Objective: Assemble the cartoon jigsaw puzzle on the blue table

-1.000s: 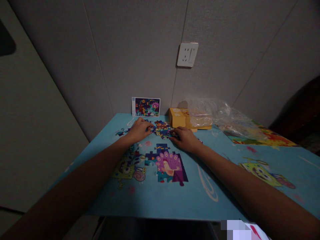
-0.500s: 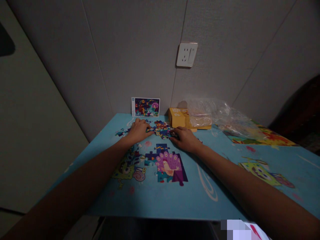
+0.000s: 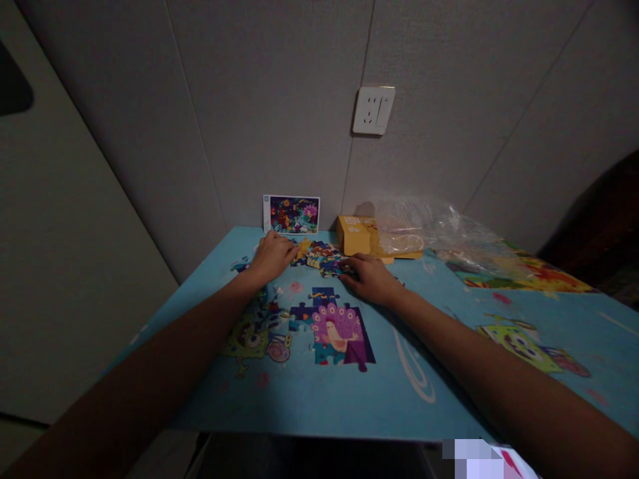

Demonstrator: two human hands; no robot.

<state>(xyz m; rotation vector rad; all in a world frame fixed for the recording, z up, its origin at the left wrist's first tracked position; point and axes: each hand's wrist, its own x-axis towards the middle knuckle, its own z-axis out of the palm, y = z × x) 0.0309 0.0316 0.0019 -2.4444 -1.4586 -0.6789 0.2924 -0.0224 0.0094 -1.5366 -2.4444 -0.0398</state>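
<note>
A heap of loose jigsaw puzzle pieces lies toward the back of the table, between my two hands. My left hand rests at the heap's left side, fingers stretched out over the pieces, with the tips partly hidden. At the right edge of the heap, my right hand has its fingers curled around a puzzle piece, mostly covered by the hand. Nearer to me is a joined puzzle section showing a pink peacock, with a few pieces linked on its upper left.
A picture card leans on the wall behind the heap. Right of it stand a yellow box and a crumpled clear plastic bag. A colourful sheet lies under the bag. The blue table cover has printed cartoon figures.
My left hand has drawn back slightly to the left, uncovering orange-yellow pieces in the heap. My right hand stays in nearly the same place.
</note>
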